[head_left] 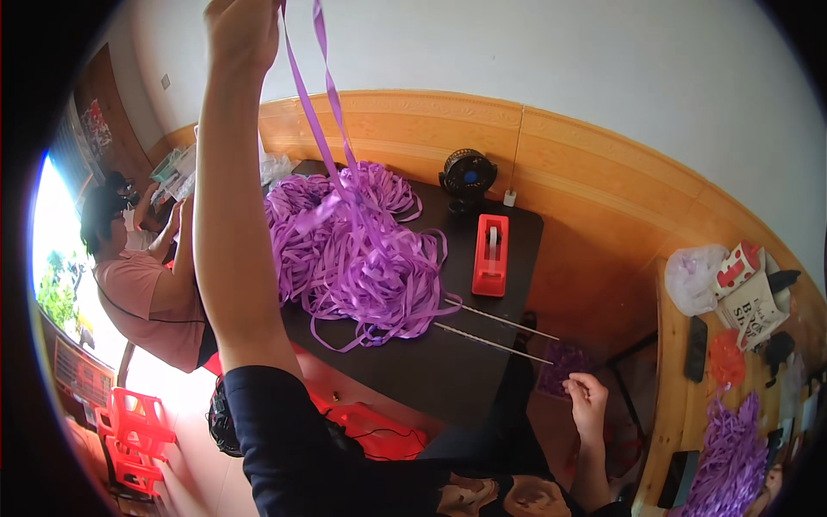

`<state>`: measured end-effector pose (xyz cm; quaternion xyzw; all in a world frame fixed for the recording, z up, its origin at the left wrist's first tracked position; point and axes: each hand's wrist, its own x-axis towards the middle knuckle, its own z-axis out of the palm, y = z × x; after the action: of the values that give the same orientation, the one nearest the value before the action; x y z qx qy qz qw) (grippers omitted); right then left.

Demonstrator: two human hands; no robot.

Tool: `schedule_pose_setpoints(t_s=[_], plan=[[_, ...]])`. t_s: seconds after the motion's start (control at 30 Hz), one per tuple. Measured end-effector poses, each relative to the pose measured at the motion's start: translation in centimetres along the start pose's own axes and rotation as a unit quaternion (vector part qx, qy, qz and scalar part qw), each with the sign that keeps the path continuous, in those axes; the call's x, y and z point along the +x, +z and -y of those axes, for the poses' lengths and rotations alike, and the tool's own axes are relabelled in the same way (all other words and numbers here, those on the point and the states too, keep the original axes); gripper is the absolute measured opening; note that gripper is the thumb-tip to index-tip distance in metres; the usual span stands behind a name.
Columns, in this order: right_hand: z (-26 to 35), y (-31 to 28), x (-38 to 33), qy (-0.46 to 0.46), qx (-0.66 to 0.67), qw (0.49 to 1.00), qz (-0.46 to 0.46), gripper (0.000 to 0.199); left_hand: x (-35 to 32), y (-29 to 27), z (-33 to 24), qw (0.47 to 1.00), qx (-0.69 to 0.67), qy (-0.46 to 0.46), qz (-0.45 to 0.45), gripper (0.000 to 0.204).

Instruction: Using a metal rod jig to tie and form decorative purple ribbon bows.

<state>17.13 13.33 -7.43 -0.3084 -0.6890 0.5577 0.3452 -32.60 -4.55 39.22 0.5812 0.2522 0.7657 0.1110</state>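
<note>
My left hand is raised high at the top edge, partly cut off, closed around a purple ribbon. Two strands of it run down into a large tangled heap of purple ribbon on the dark table. Low on the right, my right hand has its fingers curled in a pinch; whatever lies between them is too small to make out. Just beyond it, two thin twisted metal rods stick out past the table's right edge, with their far ends at the ribbon heap.
A red tape dispenser and a small black fan stand right of the heap. At right, a wooden table bears more purple ribbon, a phone and bags. Two people sit at the left; red plastic stools stand below them.
</note>
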Motion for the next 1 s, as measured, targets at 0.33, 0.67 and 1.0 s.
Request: schedule_pose_setpoints(t_s=[0.33, 0.67, 1.0], plan=[[1.5, 0.6, 0.5, -0.021, 0.054, 0.998, 0.020, 0.013, -0.5, 4.4, -1.7, 0.954, 0.242, 0.142, -0.102, 0.022], [5.5, 1.8, 1.3, -0.057, 0.080, 0.995, -0.007, 0.010, -1.9, 4.6, -1.7, 0.929, 0.323, 0.174, -0.048, 0.019], [18.8, 11.4, 5.3, -0.233, 0.031, 0.939, 0.253, 0.011, -3.8, 10.2, -1.9, 0.938, 0.329, 0.111, 0.005, 0.014]])
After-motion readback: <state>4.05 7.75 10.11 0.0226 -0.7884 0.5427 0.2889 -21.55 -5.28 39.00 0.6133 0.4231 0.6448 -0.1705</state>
